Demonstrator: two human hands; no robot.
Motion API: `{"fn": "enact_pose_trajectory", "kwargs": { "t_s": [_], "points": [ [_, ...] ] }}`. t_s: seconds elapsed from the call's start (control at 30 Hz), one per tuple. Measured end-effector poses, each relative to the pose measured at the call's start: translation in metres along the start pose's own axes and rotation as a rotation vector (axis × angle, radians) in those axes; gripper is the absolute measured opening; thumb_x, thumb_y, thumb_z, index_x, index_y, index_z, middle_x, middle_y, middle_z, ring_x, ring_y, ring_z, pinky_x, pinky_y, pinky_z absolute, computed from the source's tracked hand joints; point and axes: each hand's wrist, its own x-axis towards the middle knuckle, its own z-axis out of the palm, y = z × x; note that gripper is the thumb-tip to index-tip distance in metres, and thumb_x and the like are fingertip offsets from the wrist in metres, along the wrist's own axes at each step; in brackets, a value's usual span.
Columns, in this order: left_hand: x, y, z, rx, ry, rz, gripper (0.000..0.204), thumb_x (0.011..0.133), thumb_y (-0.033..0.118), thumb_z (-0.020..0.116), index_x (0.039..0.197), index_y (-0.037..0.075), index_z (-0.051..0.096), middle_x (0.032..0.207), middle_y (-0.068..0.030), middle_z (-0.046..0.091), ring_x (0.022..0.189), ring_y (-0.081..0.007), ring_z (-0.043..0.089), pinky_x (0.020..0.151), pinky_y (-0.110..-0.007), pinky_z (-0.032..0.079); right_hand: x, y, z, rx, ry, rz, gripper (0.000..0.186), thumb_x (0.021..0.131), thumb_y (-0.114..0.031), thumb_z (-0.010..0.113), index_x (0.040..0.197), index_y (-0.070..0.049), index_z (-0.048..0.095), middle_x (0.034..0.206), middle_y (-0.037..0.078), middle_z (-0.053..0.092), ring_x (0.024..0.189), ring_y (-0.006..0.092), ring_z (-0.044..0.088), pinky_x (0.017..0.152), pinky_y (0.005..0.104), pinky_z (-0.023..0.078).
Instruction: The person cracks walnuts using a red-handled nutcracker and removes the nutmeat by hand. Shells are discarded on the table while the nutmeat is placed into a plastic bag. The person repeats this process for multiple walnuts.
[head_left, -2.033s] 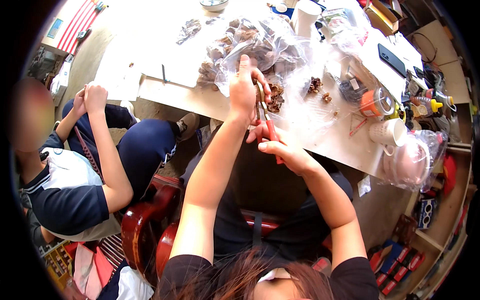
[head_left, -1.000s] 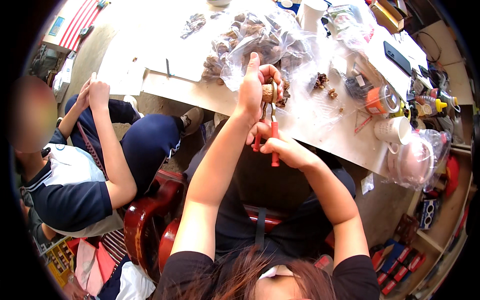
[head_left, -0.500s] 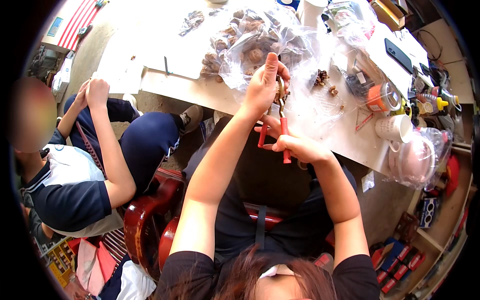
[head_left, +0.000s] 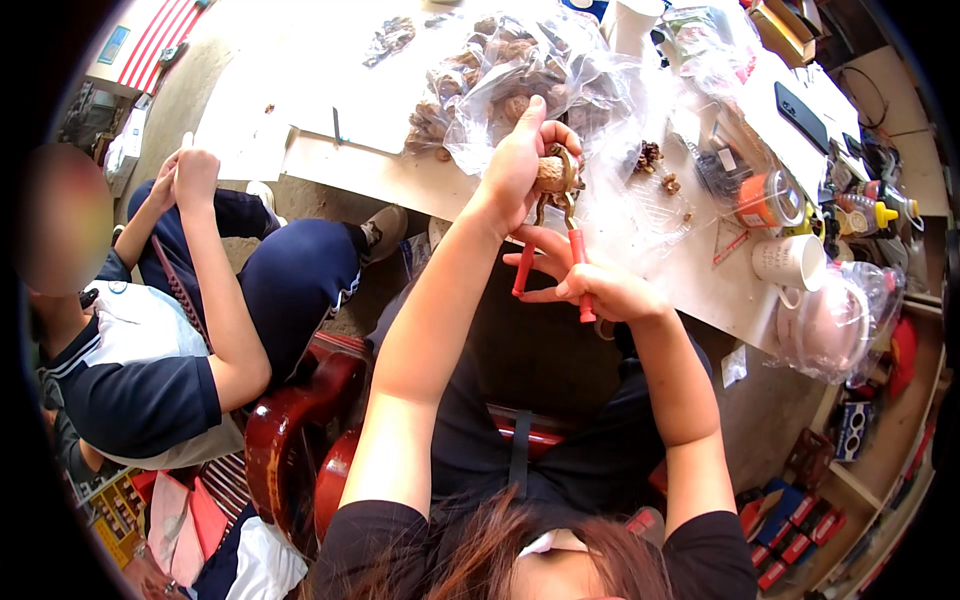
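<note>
One walnut [head_left: 550, 174] is held just right of the palm of the left hand [head_left: 515, 172], whose fingers are curled around it with the thumb extended forward. The tool's head meets the walnut's right side; how deeply it is seated cannot be told. The red-handled cracking tool [head_left: 577, 245] is held by the right hand [head_left: 603, 287], loosely closed across spread handles, its long axis pointing away from the body. The walnut lies ahead and left of the right hand, nearer the left.
</note>
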Motion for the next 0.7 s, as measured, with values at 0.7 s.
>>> {"fn": "enact_pose_trajectory", "kwargs": {
  "t_s": [0.7],
  "points": [
    [0.004,-0.011,0.012,0.174,0.27,0.12,0.07,0.096,0.064,0.027,0.076,0.004,0.059,0.058,-0.0031,0.055,0.047,-0.0129,0.053,0.047,-0.023,0.043,0.005,0.003,0.012,-0.26,0.119,-0.002,0.065,0.08,-0.019,0.054,0.137,-0.001,0.03,0.108,0.011,0.042,0.088,0.0187,0.048,0.08,0.0308,0.046]
  ]
}}
